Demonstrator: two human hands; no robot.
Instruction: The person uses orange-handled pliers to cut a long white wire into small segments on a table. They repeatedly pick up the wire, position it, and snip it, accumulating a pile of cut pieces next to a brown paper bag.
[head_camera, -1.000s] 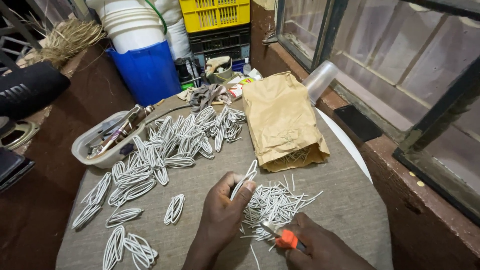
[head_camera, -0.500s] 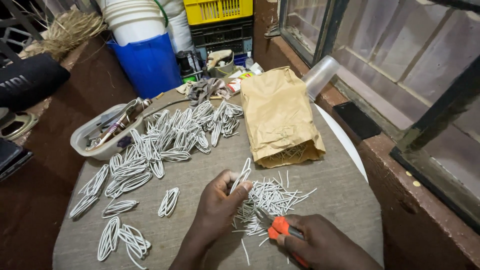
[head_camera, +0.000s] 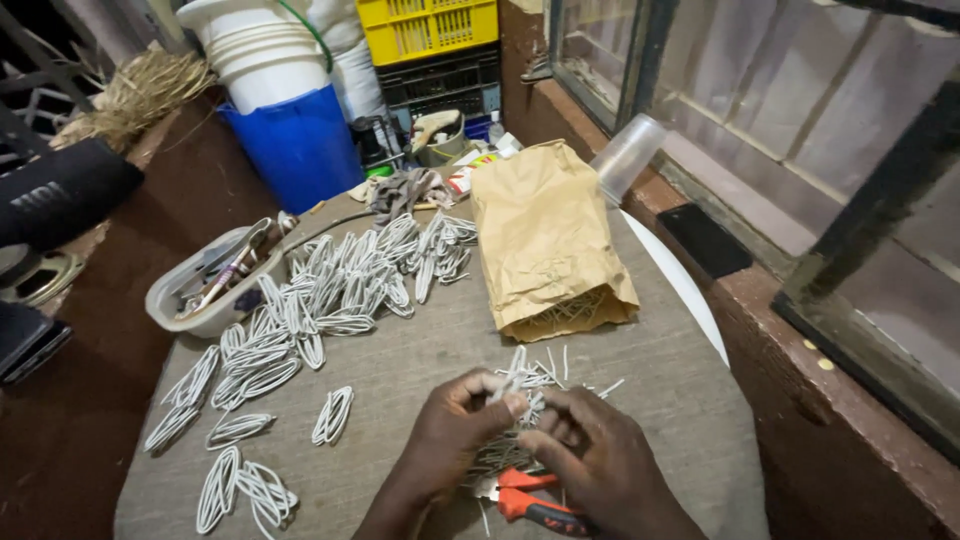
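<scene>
My right hand (head_camera: 600, 455) has left the orange pliers (head_camera: 525, 495), now pinching wire pieces (head_camera: 515, 400) with my left hand (head_camera: 450, 440); brown paper bag (head_camera: 545, 240) behind, open end facing me.

A brown paper bag (head_camera: 548, 240) lies near a blue bucket (head_camera: 300, 150).

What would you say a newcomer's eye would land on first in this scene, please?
Probably the two hands at the near edge, left hand and right hand, pinching short white wire pieces above orange-handled pliers. Next, the spread of looped white wire bundles across the cloth-covered table, and the crumpled brown paper bag lying beyond the hands.
</scene>
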